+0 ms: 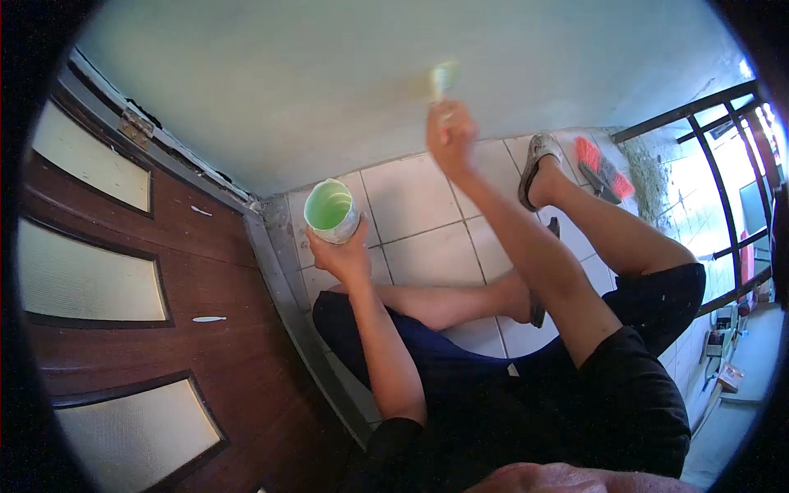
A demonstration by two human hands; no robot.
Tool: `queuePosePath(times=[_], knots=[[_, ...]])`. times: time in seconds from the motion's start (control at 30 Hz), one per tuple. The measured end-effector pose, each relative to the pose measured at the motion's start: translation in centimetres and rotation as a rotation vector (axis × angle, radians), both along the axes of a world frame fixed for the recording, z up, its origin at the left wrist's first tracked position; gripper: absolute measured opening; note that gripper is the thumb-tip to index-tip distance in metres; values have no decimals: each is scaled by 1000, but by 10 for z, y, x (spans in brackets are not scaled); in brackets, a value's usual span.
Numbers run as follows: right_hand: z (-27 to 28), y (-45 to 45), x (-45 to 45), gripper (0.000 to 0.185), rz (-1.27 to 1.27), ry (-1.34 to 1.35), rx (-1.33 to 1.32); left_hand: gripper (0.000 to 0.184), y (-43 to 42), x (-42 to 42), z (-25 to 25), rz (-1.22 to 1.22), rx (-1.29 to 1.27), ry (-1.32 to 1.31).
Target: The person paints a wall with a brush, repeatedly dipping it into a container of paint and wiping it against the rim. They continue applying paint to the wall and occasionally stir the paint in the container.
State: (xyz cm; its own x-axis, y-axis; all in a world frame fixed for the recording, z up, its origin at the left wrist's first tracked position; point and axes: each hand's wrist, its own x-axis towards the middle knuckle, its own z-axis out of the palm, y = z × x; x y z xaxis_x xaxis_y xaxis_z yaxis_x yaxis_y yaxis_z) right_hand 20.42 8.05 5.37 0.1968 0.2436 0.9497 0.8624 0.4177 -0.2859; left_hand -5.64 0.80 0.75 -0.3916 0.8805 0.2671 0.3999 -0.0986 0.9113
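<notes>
A cup of light green paint is held over the tiles, with my left hand wrapped round its lower part. The cup tilts a little and its open top shows green inside. Higher up, my right hand is closed round the handle of a paintbrush. The brush's pale bristles point up at the light green wall; they are blurred, and I cannot tell whether they touch it.
A brown door with glazed panels stands at the left. My bent legs in sandals rest on white tiles. A red and grey cloth lies beyond the right foot, near a black metal railing.
</notes>
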Motion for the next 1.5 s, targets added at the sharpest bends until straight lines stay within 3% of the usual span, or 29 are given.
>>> queuePosePath(times=[0.1, 0.17, 0.2, 0.33, 0.4, 0.53, 0.73, 0.8, 1.03, 1.1, 1.23, 1.37, 1.5], knots=[[-7, -23, -41, 13, 142, 34, -208, 83, 4, -7, -14, -168, -90, -6], [-18, -40, -44, 17, 295, 423, -556, 82, 0, -9, -14, -265, -98, -4], [-16, -49, -42, 17, 308, 423, -561, 81, 0, -7, -13, -371, -99, -12], [-5, -87, -1, 17, 515, 940, -642, 80, -6, 5, -8, -451, -164, 139], [16, -101, 25, 27, 575, 867, -678, 81, -5, 11, -20, -547, -82, 126], [78, -120, 26, 26, 703, 966, -772, 80, -11, 18, -9, -559, -123, 235], [94, -128, 6, 25, 716, 828, -770, 80, -13, 18, -8, -638, -112, 165], [99, -134, -6, 25, 611, 676, -907, 80, -9, 19, -10, -671, -127, 175], [109, -142, -38, 24, 628, 518, -1027, 82, -10, 19, -14, -723, -93, 113], [115, -143, -45, 21, 554, 156, -1015, 83, -10, 18, -16, -719, -105, 137], [110, -142, -63, 19, 473, 91, -1076, 85, -13, 17, -17, -719, -61, 110], [98, -139, -70, 15, 594, 177, -1014, 87, -12, 18, -11, -780, -175, 28], [104, -140, -70, 13, 564, 129, -1021, 86, -11, 17, -17, -761, -77, -67]])
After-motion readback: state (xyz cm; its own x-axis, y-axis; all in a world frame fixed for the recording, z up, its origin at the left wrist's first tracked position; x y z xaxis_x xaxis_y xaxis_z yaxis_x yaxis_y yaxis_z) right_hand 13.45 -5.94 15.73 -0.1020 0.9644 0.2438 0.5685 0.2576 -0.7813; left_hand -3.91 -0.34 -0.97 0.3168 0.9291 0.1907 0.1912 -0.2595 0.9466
